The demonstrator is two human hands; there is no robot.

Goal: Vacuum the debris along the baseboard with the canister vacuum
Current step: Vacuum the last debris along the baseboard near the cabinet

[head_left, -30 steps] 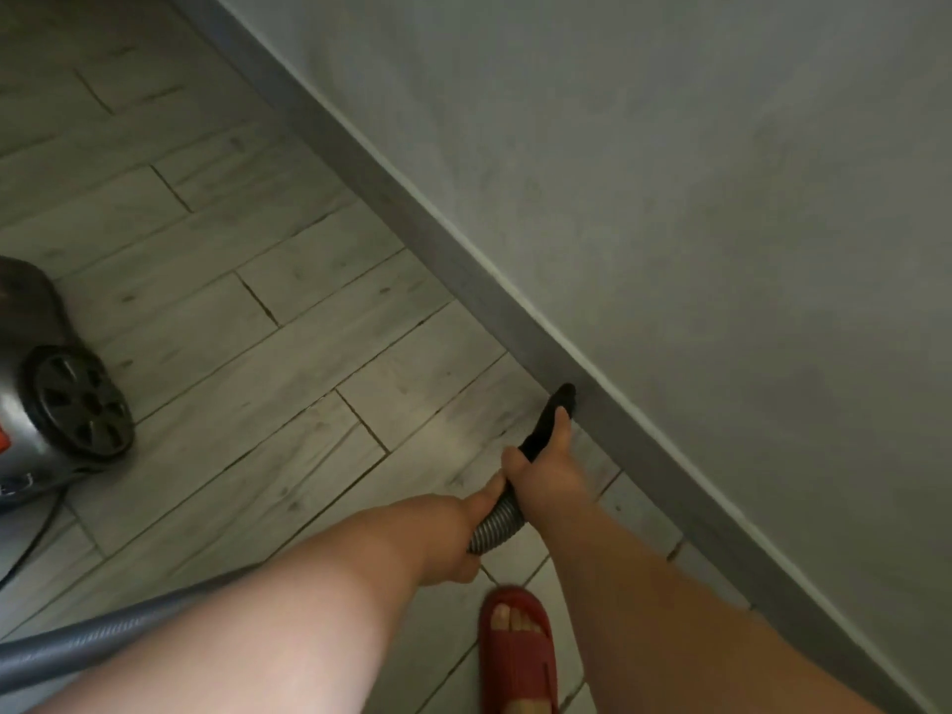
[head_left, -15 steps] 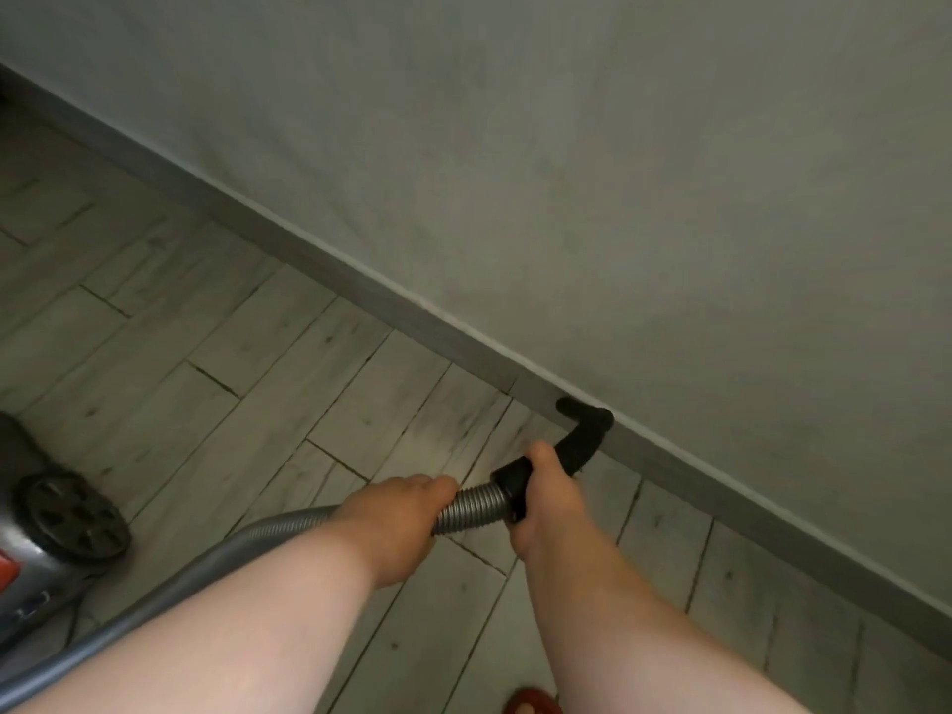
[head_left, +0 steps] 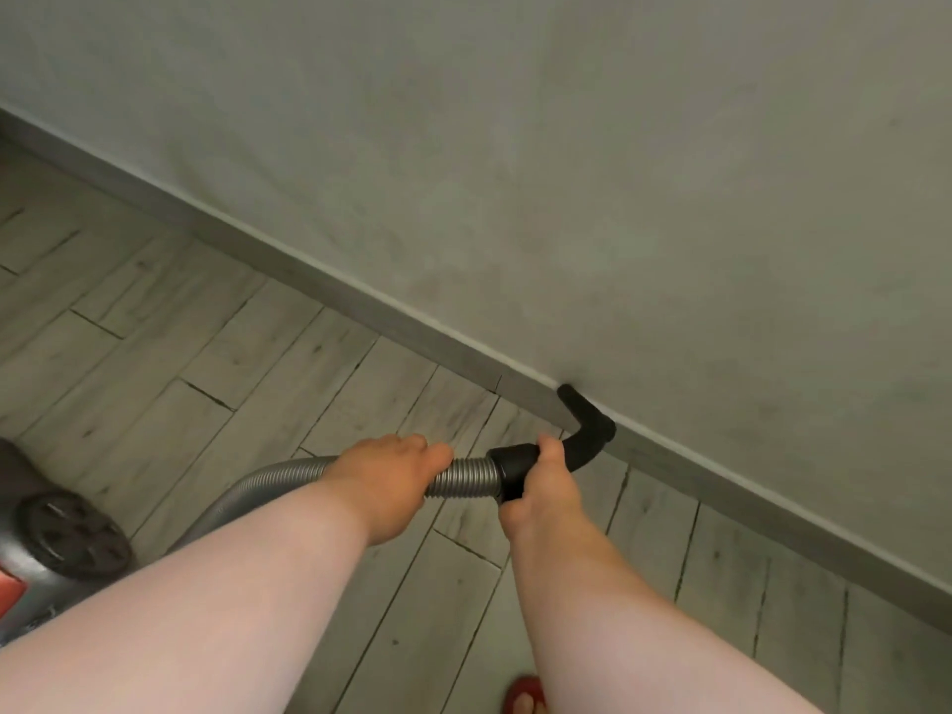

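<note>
Right hand (head_left: pixel 546 489) gripping bent black plastic nozzle (head_left: pixel 587 430), left hand (head_left: pixel 391 476) ribbed silver hose (head_left: pixel 463 477); grey baseboard (head_left: pixel 360 301) is being vacuumed, onward sliding likely needed.

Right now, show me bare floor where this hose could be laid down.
Widest bare floor: between the baseboard, the canister vacuum and the left hand. A second patch: right of the right hand, below the baseboard. Crowded: at the nozzle and hose, and near the red slipper.
</note>
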